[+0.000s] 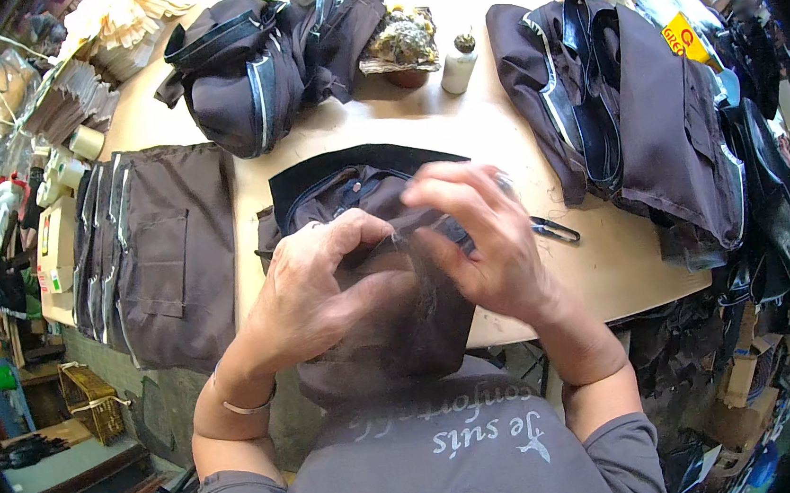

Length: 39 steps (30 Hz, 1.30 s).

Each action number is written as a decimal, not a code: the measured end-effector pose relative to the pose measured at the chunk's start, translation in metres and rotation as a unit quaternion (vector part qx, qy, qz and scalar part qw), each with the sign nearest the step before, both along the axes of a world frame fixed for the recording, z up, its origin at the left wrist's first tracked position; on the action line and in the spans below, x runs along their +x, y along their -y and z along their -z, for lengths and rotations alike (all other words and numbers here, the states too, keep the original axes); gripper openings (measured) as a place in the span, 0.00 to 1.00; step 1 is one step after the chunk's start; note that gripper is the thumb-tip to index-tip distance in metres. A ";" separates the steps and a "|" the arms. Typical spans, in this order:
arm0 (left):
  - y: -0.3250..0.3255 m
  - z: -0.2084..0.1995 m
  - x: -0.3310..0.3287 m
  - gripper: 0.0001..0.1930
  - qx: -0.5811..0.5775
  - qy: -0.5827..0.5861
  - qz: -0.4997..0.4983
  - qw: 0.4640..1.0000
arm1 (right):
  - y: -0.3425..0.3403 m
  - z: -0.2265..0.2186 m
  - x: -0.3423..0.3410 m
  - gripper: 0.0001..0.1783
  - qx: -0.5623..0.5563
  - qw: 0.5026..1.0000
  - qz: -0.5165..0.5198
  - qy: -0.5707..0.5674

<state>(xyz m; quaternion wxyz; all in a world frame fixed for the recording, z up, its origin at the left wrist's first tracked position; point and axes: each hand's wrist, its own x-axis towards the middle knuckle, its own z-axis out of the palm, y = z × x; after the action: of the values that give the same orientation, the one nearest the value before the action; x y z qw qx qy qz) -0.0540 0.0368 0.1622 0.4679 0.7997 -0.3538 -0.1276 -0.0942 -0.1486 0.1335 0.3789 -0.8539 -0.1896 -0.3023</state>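
The pale desk (421,125) carries brown fabric stacks left, far and right. At its near edge lies a dark brown pouch (362,202); the left hand (314,292) and right hand (485,238) pinch its seam, fingers narrow, apparently picking loose thread. Black snips (555,228) lie just right.

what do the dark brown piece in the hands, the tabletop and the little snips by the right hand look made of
Dark brown piece: woven fabric, matte, likely synthetic; it drapes limply off the table edge and creases softly under the left hand and right hand.
Tabletop: smooth pale beige board, probably laminate or painted wood; even colour, faint sheen.
Snips: dark, seemingly metal; too small to confirm.
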 end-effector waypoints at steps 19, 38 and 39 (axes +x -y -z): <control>0.001 0.008 -0.004 0.13 -0.010 -0.124 0.051 0.991 | 0.008 0.015 -0.031 0.13 0.358 0.819 -0.275 -0.353; 0.011 0.020 -0.015 0.15 0.016 -0.102 0.001 0.995 | 0.022 0.032 -0.025 0.12 0.290 0.858 -0.281 -0.319; 0.011 0.021 -0.015 0.15 0.014 -0.089 0.006 0.996 | 0.022 0.033 -0.024 0.12 0.303 0.846 -0.289 -0.330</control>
<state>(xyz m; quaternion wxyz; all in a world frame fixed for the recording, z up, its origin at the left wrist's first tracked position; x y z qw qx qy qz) -0.0690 0.0256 0.1417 0.4852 0.7897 -0.3137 -0.2062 -0.1182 -0.1705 0.1009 0.7289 -0.6528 -0.1908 0.0781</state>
